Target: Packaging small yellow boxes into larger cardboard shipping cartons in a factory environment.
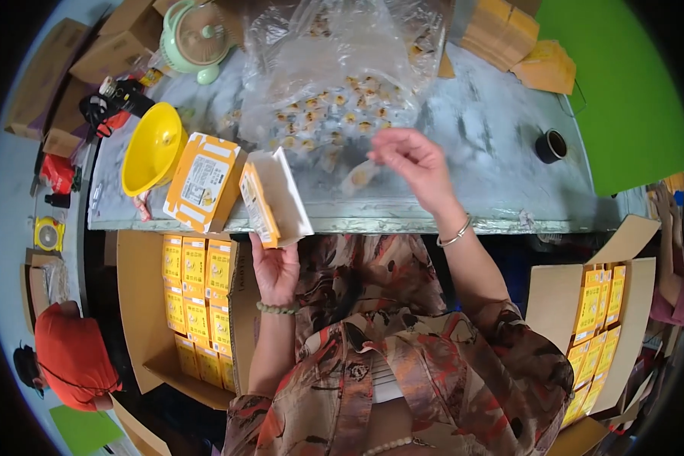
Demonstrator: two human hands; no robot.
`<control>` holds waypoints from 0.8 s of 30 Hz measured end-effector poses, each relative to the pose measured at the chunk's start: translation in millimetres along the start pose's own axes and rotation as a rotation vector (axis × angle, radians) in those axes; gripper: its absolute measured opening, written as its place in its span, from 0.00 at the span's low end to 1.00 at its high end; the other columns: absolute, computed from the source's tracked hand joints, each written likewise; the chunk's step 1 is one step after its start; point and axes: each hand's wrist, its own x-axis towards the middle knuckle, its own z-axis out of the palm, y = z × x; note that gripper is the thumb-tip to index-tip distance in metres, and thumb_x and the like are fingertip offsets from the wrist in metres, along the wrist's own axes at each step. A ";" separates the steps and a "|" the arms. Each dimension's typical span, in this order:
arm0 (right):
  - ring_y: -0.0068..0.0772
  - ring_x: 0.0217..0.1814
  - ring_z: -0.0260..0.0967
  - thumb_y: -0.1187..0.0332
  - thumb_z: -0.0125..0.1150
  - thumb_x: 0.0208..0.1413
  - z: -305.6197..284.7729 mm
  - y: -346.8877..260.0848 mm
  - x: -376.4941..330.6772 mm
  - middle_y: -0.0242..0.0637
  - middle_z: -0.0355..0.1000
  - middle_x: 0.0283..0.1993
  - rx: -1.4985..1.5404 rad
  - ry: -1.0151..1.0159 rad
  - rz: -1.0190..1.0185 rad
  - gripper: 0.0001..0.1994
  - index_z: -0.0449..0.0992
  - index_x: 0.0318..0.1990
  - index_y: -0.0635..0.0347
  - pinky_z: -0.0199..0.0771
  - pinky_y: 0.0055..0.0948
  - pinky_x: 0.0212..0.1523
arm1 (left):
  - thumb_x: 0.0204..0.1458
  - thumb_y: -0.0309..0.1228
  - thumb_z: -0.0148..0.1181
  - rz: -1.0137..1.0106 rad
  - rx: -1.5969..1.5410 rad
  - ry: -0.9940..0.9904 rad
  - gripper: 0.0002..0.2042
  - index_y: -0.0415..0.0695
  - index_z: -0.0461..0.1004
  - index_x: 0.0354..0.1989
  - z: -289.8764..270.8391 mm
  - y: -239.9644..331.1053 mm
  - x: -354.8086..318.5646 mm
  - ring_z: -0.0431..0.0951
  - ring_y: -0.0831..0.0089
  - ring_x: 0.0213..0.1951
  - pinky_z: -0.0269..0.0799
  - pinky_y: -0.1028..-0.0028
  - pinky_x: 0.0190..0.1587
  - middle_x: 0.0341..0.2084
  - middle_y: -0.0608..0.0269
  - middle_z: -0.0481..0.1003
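My left hand (275,270) grips an open yellow-and-white carton (260,209) from below, near the table's front edge. The carton's white flap stands up on its right side. Over the table, my right hand (418,167) has its fingers pinched at the edge of a small clear packet (361,176), which is slightly blurred and has something light brown inside. Beyond both hands, several similar packets (349,114) lie loose at the mouth of a large clear plastic bag (304,64). A second orange-and-white carton (205,182) leans left of the one I hold.
A yellow bowl (153,148) and a green fan (197,38) stand at the left. At the right is a dark cup (551,146). Cardboard boxes filled with yellow cartons stand below the table, left (140,304) and right (623,327). A person in orange (72,353) is at the lower left.
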 end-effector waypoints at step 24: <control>0.25 0.30 0.62 0.70 0.47 0.50 65.4 57.2 -4.8 0.35 0.64 0.30 -0.605 -0.010 -0.210 0.06 0.67 0.31 0.63 0.63 0.21 0.30 | 0.51 0.37 0.41 0.360 0.601 0.129 0.14 0.43 0.59 0.42 -21.3 6.0 -10.4 0.70 0.72 0.35 0.71 0.69 0.35 0.34 0.62 0.68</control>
